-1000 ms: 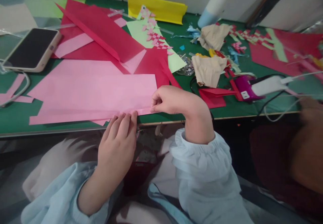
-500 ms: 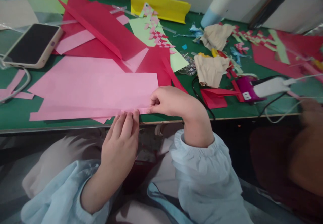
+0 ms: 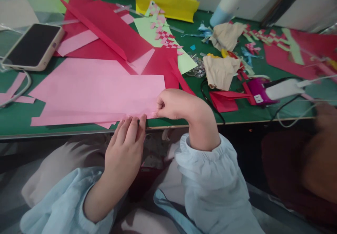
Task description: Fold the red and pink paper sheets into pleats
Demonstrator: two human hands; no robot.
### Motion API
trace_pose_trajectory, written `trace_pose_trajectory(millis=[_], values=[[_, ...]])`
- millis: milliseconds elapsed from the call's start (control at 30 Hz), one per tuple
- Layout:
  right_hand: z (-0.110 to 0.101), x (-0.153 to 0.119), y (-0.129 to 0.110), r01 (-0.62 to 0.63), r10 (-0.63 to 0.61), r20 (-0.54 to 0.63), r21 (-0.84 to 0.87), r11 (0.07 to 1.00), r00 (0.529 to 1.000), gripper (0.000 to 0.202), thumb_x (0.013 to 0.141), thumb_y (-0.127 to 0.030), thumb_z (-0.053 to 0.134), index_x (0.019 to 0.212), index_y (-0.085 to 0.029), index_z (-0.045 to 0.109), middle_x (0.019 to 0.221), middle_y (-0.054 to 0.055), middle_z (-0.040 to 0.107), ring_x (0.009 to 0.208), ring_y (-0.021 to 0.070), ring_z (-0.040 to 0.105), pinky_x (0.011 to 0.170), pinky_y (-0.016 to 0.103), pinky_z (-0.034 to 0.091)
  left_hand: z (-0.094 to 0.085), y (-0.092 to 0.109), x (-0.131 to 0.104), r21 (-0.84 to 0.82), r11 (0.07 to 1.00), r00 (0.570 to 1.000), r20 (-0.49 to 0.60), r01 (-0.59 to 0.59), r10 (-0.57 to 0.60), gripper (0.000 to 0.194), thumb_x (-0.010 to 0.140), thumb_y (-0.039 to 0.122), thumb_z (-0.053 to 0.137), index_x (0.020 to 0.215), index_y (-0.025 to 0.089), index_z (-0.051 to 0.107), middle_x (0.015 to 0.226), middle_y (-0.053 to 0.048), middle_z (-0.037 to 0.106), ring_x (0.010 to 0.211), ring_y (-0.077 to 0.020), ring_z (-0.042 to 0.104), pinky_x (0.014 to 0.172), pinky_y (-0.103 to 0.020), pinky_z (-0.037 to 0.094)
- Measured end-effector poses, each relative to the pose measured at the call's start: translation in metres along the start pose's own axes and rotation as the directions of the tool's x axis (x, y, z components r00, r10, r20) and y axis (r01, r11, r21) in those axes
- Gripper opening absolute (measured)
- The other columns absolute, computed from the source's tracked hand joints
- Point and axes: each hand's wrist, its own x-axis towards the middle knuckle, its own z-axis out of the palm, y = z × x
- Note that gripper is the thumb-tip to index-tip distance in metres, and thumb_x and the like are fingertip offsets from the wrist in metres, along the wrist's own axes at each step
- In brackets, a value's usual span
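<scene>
A pink sheet of paper [image 3: 100, 86] lies along the front of the table, with a narrow strip folded along its near edge. My left hand [image 3: 125, 148] rests its outstretched fingertips on that folded strip, and its thumb is hidden. At the right end of the fold, my right hand [image 3: 181, 105] is closed in a pinch, thumb and bent finger on the paper's edge. Red paper sheets [image 3: 113, 26] lie just behind the pink one, some of them folded.
A phone [image 3: 33, 46] lies at the left, near a white cable. Behind are a folded yellow paper [image 3: 165, 4] and woven paper fish strips [image 3: 160, 23]. Beige cloth pieces [image 3: 222, 70], a purple plug adapter [image 3: 259, 91] and cables lie at the right. Another person's blurred arm [image 3: 325, 121] is at far right.
Both hands stay on the fold of the pink paper. My right hand and wrist have shifted very slightly left and up; the camera view has moved a little.
</scene>
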Motion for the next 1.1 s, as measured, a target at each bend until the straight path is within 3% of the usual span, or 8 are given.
trace_pose_trajectory(millis=[367, 533, 900, 1100], values=[[-0.001, 0.001, 0.005, 0.033, -0.034, 0.021, 0.042, 0.999, 0.999, 0.027, 0.08, -0.038, 0.07, 0.081, -0.011, 0.074, 0.064, 0.002, 0.062, 0.056, 0.0096, 0.047, 0.055, 0.026, 0.03, -0.001, -0.002, -0.001, -0.02, 1.0, 1.0, 0.016, -0.009, 0.009, 0.06, 0.087, 0.012, 0.052, 0.146, 0.016, 0.044, 0.131, -0.018, 0.055, 0.123, -0.0331, 0.053, 0.104, -0.045, 0.046], [-0.001, -0.004, 0.017, 0.037, -0.036, -0.01, 0.047, 0.998, 0.999, 0.02, 0.082, -0.029, 0.065, 0.075, -0.012, 0.073, 0.064, 0.003, 0.063, 0.055, 0.0094, 0.047, 0.053, 0.026, 0.028, -0.003, -0.001, -0.001, 0.017, 1.0, 1.0, 0.028, -0.001, 0.001, 0.058, 0.088, 0.013, 0.05, 0.146, 0.019, 0.044, 0.13, -0.017, 0.056, 0.123, -0.0318, 0.053, 0.104, -0.045, 0.046], [-0.002, -0.008, 0.018, -0.009, 0.009, -0.005, 0.03, 1.0, 1.0, 0.022, 0.081, -0.033, 0.068, 0.086, -0.012, 0.075, 0.071, 0.006, 0.069, 0.06, 0.0118, 0.054, 0.055, 0.025, 0.032, -0.004, 0.006, 0.004, 0.064, 0.998, 0.999, 0.034, 0.006, -0.008, 0.061, 0.091, 0.013, 0.048, 0.15, 0.026, 0.037, 0.127, -0.016, 0.056, 0.124, -0.0313, 0.054, 0.105, -0.047, 0.045], [-0.003, -0.008, 0.018, -0.039, 0.038, 0.01, 0.033, 0.999, 0.999, 0.025, 0.081, -0.033, 0.068, 0.093, -0.012, 0.075, 0.075, 0.008, 0.071, 0.063, 0.0132, 0.057, 0.055, 0.025, 0.035, -0.005, 0.005, 0.006, 0.066, 0.998, 1.0, 0.014, -0.009, 0.008, 0.059, 0.091, 0.012, 0.048, 0.148, 0.025, 0.041, 0.125, -0.018, 0.055, 0.122, -0.0322, 0.055, 0.104, -0.048, 0.046]])
